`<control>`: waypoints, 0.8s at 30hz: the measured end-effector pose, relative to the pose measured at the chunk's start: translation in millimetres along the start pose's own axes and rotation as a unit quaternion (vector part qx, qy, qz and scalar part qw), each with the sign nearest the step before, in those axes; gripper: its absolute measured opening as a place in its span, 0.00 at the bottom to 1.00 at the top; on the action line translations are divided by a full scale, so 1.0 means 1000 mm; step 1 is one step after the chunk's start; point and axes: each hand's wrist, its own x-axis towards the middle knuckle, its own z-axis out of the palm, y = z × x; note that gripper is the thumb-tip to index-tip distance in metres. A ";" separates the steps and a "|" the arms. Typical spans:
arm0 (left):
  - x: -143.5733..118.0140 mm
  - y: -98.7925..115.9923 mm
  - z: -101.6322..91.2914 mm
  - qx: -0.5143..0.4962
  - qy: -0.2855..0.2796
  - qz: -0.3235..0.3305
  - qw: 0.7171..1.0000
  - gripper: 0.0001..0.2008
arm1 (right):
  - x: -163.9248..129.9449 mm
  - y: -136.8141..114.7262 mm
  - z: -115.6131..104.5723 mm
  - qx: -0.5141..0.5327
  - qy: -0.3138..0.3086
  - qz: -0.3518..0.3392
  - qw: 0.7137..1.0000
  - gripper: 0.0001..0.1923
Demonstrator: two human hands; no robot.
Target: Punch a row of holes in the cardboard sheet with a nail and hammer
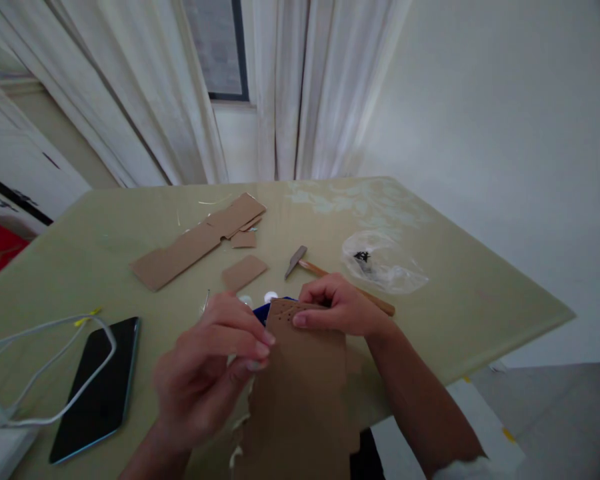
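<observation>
A long brown cardboard piece [300, 393] reaches from the bottom edge up to the middle of the head view. Small dark holes dot its far end, and its left edge is ragged. My right hand [343, 307] grips that far end at the right corner, thumb on top beside the holes. My left hand [215, 367] is closed in a pinch just by the cardboard's left side; whatever its fingertips hold is too small to make out. Behind the far end, a dark blue thing [263, 313] shows in part, with a small white round object [271, 296] close by.
A hammer [297, 260] lies beyond my right hand, its wooden handle partly hidden. Right of it sits a clear plastic bag [395, 270] with small black pieces. Cardboard offcuts [200, 243] lie farther back. On the left are a black tablet [97, 387] and a white cable [45, 421].
</observation>
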 end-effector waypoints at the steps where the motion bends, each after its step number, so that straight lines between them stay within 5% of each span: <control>1: 0.001 -0.007 -0.004 0.018 0.043 -0.029 0.999 0.02 | -0.001 0.001 -0.003 0.020 0.013 -0.001 1.000 0.25; 4: 0.006 -0.038 -0.025 0.135 0.147 -0.212 0.957 0.09 | -0.002 0.003 -0.009 0.058 0.034 -0.002 0.998 0.26; 6: 0.011 -0.058 -0.041 0.241 0.116 -0.316 0.910 0.16 | -0.001 0.006 -0.011 0.073 0.040 0.008 0.996 0.26; 9: 0.015 -0.078 -0.059 0.409 0.022 -0.381 0.829 0.16 | 0.003 0.010 -0.011 0.084 0.055 0.015 0.995 0.26; 16: 0.008 -0.095 -0.050 0.513 -0.108 -0.422 0.740 0.20 | 0.007 0.011 -0.008 0.093 0.054 0.020 0.994 0.27; 24: 0.004 -0.100 -0.046 0.540 -0.126 -0.396 0.732 0.19 | 0.007 0.012 -0.008 0.124 0.045 0.020 0.991 0.27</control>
